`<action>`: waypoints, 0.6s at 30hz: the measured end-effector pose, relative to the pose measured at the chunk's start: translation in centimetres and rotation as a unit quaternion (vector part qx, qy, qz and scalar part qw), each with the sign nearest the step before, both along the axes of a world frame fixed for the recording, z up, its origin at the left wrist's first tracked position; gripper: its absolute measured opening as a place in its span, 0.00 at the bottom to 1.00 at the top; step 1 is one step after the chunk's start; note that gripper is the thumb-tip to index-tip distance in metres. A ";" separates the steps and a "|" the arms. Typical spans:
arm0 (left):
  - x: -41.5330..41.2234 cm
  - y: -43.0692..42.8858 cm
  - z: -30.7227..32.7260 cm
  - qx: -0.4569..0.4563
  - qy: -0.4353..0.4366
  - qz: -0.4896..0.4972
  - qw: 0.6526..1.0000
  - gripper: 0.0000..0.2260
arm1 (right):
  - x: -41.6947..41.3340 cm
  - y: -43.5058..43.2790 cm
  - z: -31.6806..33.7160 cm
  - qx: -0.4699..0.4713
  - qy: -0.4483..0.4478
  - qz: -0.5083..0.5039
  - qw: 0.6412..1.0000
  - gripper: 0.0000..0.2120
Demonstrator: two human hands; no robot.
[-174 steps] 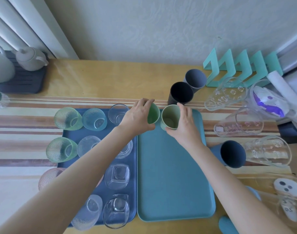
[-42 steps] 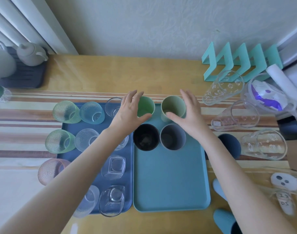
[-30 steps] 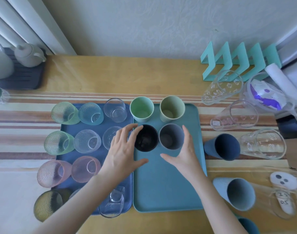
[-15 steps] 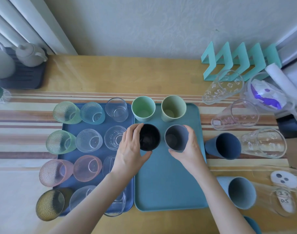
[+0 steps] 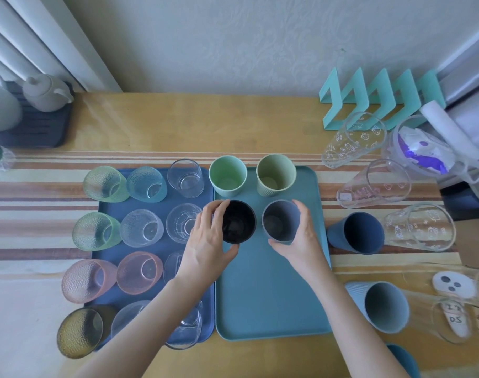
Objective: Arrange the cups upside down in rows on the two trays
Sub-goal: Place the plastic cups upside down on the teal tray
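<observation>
Two trays lie side by side: a dark blue tray on the left filled with several glass cups in rows, and a teal tray on the right. At the teal tray's far end stand a mint green cup and an olive green cup, mouths up. Behind them in the second row, my left hand grips a black cup and my right hand grips a grey cup. Both cups show their open mouths and tilt slightly toward me.
Right of the teal tray lie a navy cup, a light blue cup and several clear printed tumblers on their sides. A turquoise rack stands at the back right, a teapot on a dark mat at the back left.
Both hands came back from the green cups to the second row and closed around the black and grey cups, which now tilt a little toward me.
</observation>
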State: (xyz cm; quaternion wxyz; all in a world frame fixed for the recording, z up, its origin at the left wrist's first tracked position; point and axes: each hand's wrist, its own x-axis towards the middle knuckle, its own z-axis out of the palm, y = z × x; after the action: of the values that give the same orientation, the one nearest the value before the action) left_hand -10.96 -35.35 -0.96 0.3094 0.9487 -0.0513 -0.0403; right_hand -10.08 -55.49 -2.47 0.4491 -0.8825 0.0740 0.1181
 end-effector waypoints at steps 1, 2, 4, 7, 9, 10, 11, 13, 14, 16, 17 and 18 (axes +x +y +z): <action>0.0 0.1 0.0 0.001 0.002 -0.002 1.000 0.37 | -0.1 0.1 0.1 0.003 0.007 -0.001 1.000 0.46; -0.1 0.1 0.0 0.001 0.004 0.000 1.000 0.38 | -0.2 0.2 0.3 0.007 0.011 -0.001 1.000 0.49; -0.4 0.1 0.5 0.005 0.002 0.011 1.000 0.39 | -0.9 0.2 1.2 -0.002 0.001 0.004 1.000 0.54; -1.4 -0.2 2.4 -0.011 -0.039 0.005 0.999 0.36 | -3.0 -0.3 3.7 -0.059 -0.055 0.012 0.997 0.53; -2.2 -1.5 4.1 -0.039 -0.055 -0.034 0.997 0.32 | -5.1 -1.5 5.5 -0.099 -0.095 -0.011 0.991 0.48; -2.5 -2.5 4.7 -0.050 -0.058 -0.062 0.995 0.30 | -6.3 -2.4 6.1 -0.117 -0.108 -0.033 0.987 0.46; -2.7 -3.7 5.2 -0.062 -0.058 -0.094 0.992 0.29 | -7.6 -3.3 6.6 -0.134 -0.117 -0.061 0.982 0.44; -2.5 -6.8 5.7 -0.082 -0.045 -0.165 0.982 0.30 | -10.0 -5.2 6.9 -0.165 -0.116 -0.129 0.971 0.43; -2.2 -8.5 5.7 -0.084 -0.037 -0.197 0.976 0.31 | -11.0 -6.1 6.9 -0.178 -0.106 -0.160 0.965 0.44; -1.2 -11.8 5.2 -0.068 -0.021 -0.245 0.967 0.35 | -12.5 -7.7 6.5 -0.213 -0.076 -0.202 0.953 0.47; -0.5 -13.4 4.9 -0.052 -0.010 -0.258 0.965 0.36 | -13.1 -8.3 6.2 -0.230 -0.051 -0.212 0.949 0.49; 0.2 -14.8 4.5 -0.036 -0.002 -0.266 0.963 0.37 | -13.4 -8.8 6.0 -0.239 -0.022 -0.215 0.947 0.52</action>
State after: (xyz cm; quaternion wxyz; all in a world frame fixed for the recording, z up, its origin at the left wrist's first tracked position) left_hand -10.75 -50.13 3.51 0.3218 0.8891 -0.3036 -0.1173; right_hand -23.49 -64.28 3.53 0.2414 -0.9293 0.2785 -0.0219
